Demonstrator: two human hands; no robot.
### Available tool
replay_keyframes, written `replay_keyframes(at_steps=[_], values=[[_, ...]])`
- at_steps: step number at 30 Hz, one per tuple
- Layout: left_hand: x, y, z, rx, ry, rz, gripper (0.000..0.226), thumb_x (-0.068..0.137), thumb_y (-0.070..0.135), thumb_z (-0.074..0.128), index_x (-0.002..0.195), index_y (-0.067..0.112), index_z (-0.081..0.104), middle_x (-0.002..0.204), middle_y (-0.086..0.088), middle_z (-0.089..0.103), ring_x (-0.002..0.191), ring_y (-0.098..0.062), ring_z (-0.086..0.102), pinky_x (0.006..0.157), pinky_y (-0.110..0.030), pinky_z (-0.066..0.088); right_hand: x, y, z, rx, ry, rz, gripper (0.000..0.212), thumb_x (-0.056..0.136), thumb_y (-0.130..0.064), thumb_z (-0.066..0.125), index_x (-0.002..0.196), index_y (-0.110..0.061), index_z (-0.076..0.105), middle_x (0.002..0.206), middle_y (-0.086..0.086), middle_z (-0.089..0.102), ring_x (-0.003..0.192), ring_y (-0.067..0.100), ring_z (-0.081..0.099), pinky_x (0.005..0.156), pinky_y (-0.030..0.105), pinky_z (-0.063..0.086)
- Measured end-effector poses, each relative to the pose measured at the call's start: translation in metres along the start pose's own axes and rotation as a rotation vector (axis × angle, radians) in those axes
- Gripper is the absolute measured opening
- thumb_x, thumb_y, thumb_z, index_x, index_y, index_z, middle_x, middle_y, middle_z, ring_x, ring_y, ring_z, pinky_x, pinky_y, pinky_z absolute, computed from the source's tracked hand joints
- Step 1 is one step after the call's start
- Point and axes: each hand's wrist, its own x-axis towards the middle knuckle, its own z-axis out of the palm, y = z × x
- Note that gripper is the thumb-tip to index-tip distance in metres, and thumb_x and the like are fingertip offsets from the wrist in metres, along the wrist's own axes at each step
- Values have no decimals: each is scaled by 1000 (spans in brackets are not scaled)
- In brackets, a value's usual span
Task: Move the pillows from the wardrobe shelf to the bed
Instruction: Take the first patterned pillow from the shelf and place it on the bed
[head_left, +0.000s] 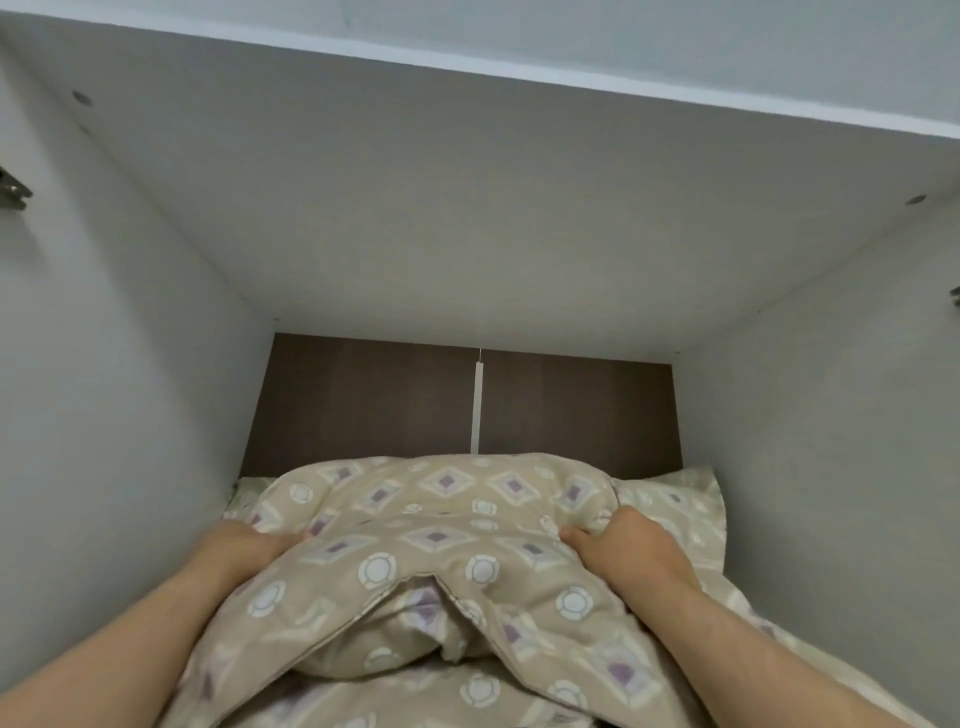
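A beige pillow (431, 525) with purple diamonds and white circles fills the bottom of the wardrobe compartment. My left hand (249, 545) grips its left side, fingers sunk into the fabric. My right hand (623, 545) grips its right side, thumb pressed into the cover. A second pillow (680, 499) in the same fabric lies underneath and behind, showing at the right and along the bottom. The bed is out of view.
The compartment has a white left wall (130, 364), a white right wall (810, 389), a white top panel (493, 208) and a dark brown back panel (389, 405). A metal hinge (13, 195) sticks out at the left edge.
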Motion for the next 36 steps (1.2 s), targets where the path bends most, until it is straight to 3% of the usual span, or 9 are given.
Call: replay_keyframes(at_steps=[3, 6, 10, 17, 23, 26, 31, 36], values=[[-9, -4, -6, -13, 41, 67, 109, 43, 78, 69, 124, 6, 57, 125, -17, 61, 106, -35, 60, 88, -40, 50, -10, 3, -3, 45, 44, -49, 50, 75, -64, 56, 94, -19, 54, 86, -4, 60, 80, 19, 58, 74, 34, 50], [-17, -8, -11, -43, 114, 119, 80, 63, 66, 70, 117, 7, 60, 118, -18, 64, 95, -34, 60, 77, -36, 46, -26, 3, -12, 108, 127, -110, 51, 76, -66, 53, 102, -22, 57, 88, -5, 63, 79, 18, 58, 70, 33, 48], [-28, -9, -29, -156, 268, 228, 65, 67, 61, 70, 111, 14, 64, 112, -16, 67, 97, -38, 62, 77, -39, 47, -52, -15, -46, 126, 256, -185, 44, 79, -61, 58, 94, -20, 53, 83, -5, 59, 77, 21, 56, 69, 35, 46], [-92, 17, -83, -243, 460, 345, 59, 70, 59, 69, 105, 12, 63, 108, -19, 66, 97, -41, 60, 72, -38, 42, -91, -30, -122, 127, 349, -277, 44, 79, -61, 58, 87, -19, 49, 81, -1, 60, 78, 26, 58, 67, 38, 47], [-190, 27, -126, -257, 519, 409, 44, 71, 57, 69, 89, 17, 60, 101, -17, 67, 90, -39, 60, 70, -38, 42, -141, -1, -170, 244, 300, -272, 44, 79, -60, 59, 93, -19, 50, 84, 0, 61, 79, 28, 59, 69, 39, 49], [-247, 24, -145, -225, 574, 417, 48, 70, 59, 68, 87, 14, 61, 94, -14, 68, 83, -36, 59, 68, -38, 44, -172, 19, -189, 343, 259, -251, 45, 78, -60, 60, 93, -19, 50, 83, -1, 60, 78, 28, 58, 70, 41, 50], [-354, 0, -170, -151, 622, 346, 58, 58, 73, 60, 84, 21, 63, 83, -1, 66, 78, -29, 60, 72, -43, 51, -240, 62, -202, 593, 123, -200, 40, 75, -57, 65, 88, -22, 52, 83, -4, 61, 78, 22, 58, 71, 40, 51], [-459, -25, -197, -72, 670, 295, 48, 59, 66, 62, 85, 26, 64, 83, 3, 67, 79, -25, 63, 74, -44, 53, -310, 95, -210, 676, -16, -188, 38, 76, -54, 67, 89, -21, 53, 85, -4, 61, 76, 19, 54, 67, 37, 44]])
